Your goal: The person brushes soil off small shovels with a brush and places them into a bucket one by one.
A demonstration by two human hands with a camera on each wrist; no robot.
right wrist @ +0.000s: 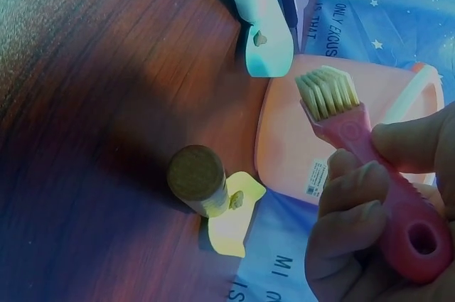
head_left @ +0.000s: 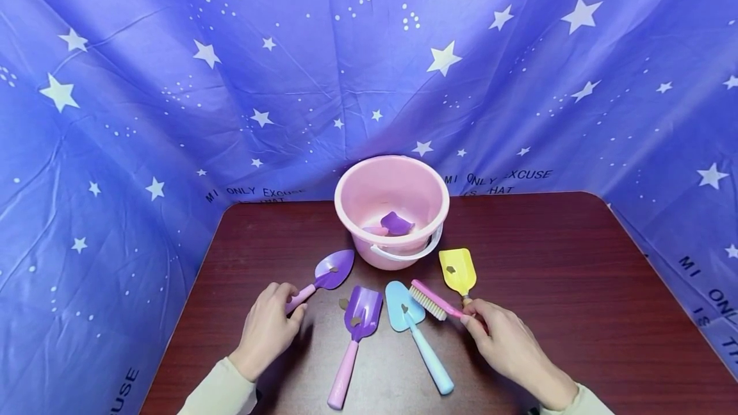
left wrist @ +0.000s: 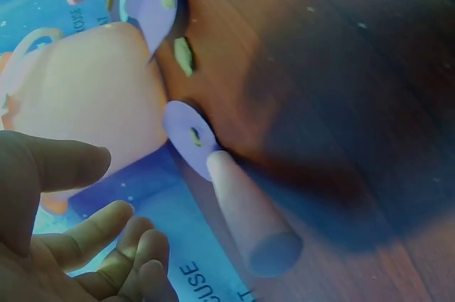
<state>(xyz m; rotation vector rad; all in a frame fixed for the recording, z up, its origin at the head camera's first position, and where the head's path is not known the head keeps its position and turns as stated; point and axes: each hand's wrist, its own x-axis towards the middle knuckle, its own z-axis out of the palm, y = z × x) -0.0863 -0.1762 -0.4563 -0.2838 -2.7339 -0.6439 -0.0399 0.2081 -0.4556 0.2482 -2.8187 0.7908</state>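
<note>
My right hand grips a pink brush by its handle, with the pale bristles held up off the table in the right wrist view. Below that hand lies a small yellow shovel, its handle partly hidden. My left hand hovers at the pink handle of a purple trowel; in the left wrist view its loosely bent fingers hold nothing and stand apart from the handle. Between the hands lie a purple scoop and a light blue trowel. Brown leaf-like bits rest on the blades.
Behind the tools stands a pink bucket with a white carrying handle hanging at its front. A purple piece and a pink one lie inside. A blue star-patterned curtain surrounds the dark wooden table.
</note>
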